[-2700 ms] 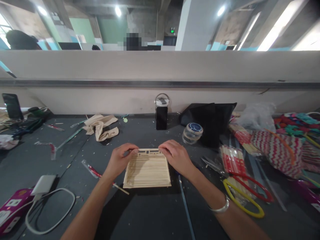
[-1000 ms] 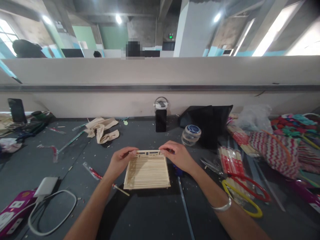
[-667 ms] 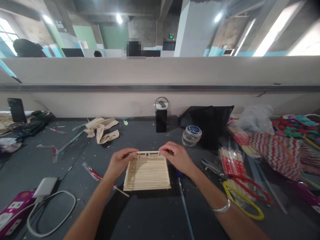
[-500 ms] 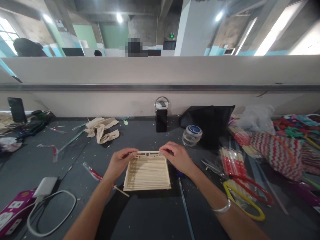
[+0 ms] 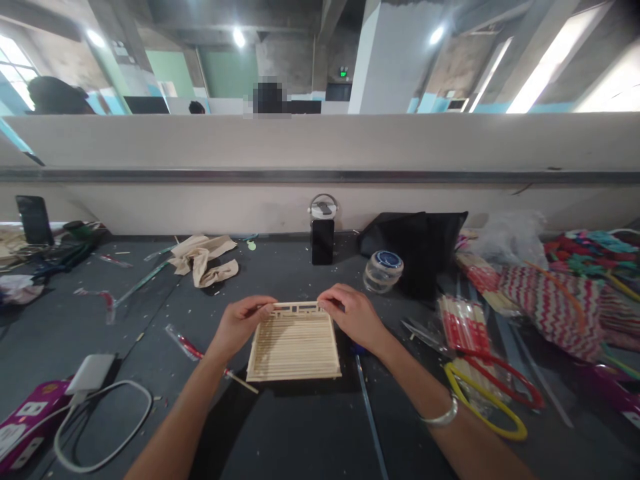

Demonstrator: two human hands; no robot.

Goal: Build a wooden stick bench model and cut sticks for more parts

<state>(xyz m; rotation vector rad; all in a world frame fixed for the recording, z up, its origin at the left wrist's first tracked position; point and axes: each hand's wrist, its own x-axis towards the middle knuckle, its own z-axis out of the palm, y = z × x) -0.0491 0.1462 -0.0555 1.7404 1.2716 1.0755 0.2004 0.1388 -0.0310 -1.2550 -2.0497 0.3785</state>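
A tray-like frame of pale wooden sticks (image 5: 295, 348) lies in front of me, its rows of sticks running left to right. Along its far side runs a raised lattice edge with small gaps. My left hand (image 5: 245, 323) pinches the far left corner between thumb and fingers. At the far right corner, my right hand (image 5: 353, 313) grips the same edge, fingers bent over it. A silver bangle (image 5: 443, 415) circles my right forearm.
Behind the frame stand a black phone (image 5: 323, 241) and a clear jar (image 5: 383, 271). Scissors (image 5: 485, 400), stick packets (image 5: 464, 325) and knitted fabric (image 5: 550, 303) lie right. Crumpled cloth (image 5: 205, 257), a power strip (image 5: 30, 427) and a white cable (image 5: 150, 400) are left.
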